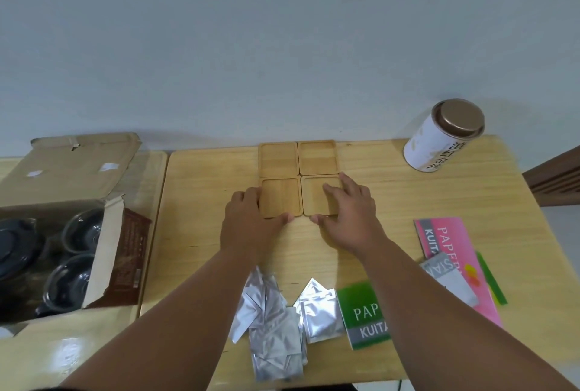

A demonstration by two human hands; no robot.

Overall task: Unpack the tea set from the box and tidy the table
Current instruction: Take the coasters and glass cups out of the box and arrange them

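Observation:
Several square wooden coasters lie in a two-by-two block at the back middle of the table. My left hand point(248, 221) grips the left and near edges of the near-left coaster point(281, 197). My right hand point(351, 218) rests flat on the near-right coaster point(317, 199), thumb at its near edge. The far-left coaster point(277, 160) and far-right coaster point(317, 156) lie untouched. An open cardboard box point(62, 177) at the left holds glass cups point(83, 230) and a dark teapot lid point(15, 246).
A white tea canister point(439, 139) with a bronze lid stands at the back right. Silver foil sachets point(276, 328) lie in a heap near the front edge. Green point(364, 315) and pink point(452, 240) paper packs lie at the front right. The wooden table point(204, 202) abuts a wall.

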